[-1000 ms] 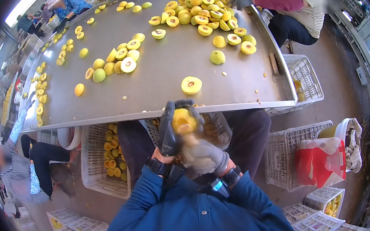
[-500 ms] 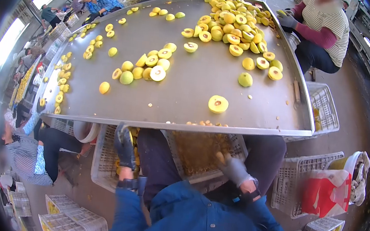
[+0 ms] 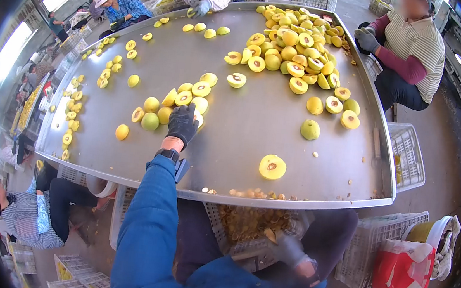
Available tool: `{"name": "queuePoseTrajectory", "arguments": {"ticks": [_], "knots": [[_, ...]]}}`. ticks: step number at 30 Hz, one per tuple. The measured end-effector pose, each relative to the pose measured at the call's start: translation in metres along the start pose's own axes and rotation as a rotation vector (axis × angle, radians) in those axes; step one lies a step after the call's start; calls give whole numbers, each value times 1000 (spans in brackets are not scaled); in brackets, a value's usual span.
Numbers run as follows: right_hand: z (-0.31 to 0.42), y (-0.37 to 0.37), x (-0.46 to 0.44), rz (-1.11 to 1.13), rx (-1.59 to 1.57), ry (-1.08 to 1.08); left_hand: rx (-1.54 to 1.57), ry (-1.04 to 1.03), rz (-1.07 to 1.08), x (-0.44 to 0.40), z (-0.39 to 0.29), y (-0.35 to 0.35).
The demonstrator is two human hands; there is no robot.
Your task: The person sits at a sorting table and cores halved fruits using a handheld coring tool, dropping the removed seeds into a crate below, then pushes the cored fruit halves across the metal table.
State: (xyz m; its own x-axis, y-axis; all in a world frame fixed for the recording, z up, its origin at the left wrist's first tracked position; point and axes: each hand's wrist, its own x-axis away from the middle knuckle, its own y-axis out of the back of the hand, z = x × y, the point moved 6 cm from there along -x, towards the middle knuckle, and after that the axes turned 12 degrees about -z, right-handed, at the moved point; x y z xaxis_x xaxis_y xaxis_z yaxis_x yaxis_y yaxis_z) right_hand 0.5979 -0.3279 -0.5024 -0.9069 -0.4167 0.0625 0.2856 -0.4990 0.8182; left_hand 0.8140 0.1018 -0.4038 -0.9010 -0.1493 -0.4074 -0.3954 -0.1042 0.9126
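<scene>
My left hand (image 3: 184,123), in a black glove, reaches over the metal table (image 3: 231,138) and closes on a halved yellow fruit (image 3: 197,119) at the near edge of a small cluster (image 3: 183,97). Its fingers partly hide that fruit. My right hand (image 3: 290,250), in a grey glove and blurred, is low over the crate of pits (image 3: 253,225) between my knees. It is wrapped round a small tool with a light wooden-looking end (image 3: 271,236). A lone fruit half (image 3: 272,167) lies cut side up near the table's front edge.
A large heap of fruit halves (image 3: 297,44) is at the table's back right. A hand tool (image 3: 376,142) lies by the right rim. Co-workers sit at the right, back and left. Crates (image 3: 406,157) and a red-and-white bag (image 3: 404,269) stand at the right.
My left hand has moved from beside the left crate up and forward onto the fruit cluster. My right hand stays low with the tool, slightly lower in view. The view has shifted.
</scene>
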Motion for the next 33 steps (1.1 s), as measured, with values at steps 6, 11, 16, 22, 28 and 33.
{"name": "queuePoseTrajectory", "arguments": {"ticks": [6, 11, 16, 22, 28, 33], "knots": [[30, 21, -14, 95, -194, 7, 671, 97, 86, 43, -24, 9], [101, 93, -53, -237, -658, -50, 1258, 448, 133, 115, -79, 76], [127, 109, -60, -373, -924, -107, 1304, 408, 40, 180, -154, 162], [142, 145, -56, -274, -460, 145, 1097, 218, -248, 221, -176, 186], [155, 157, 6, -577, -276, 213, 1577, 499, -200, 205, -197, 220], [160, 143, 16, -420, -286, 184, 1675, 524, -203, 207, -202, 234]]}}
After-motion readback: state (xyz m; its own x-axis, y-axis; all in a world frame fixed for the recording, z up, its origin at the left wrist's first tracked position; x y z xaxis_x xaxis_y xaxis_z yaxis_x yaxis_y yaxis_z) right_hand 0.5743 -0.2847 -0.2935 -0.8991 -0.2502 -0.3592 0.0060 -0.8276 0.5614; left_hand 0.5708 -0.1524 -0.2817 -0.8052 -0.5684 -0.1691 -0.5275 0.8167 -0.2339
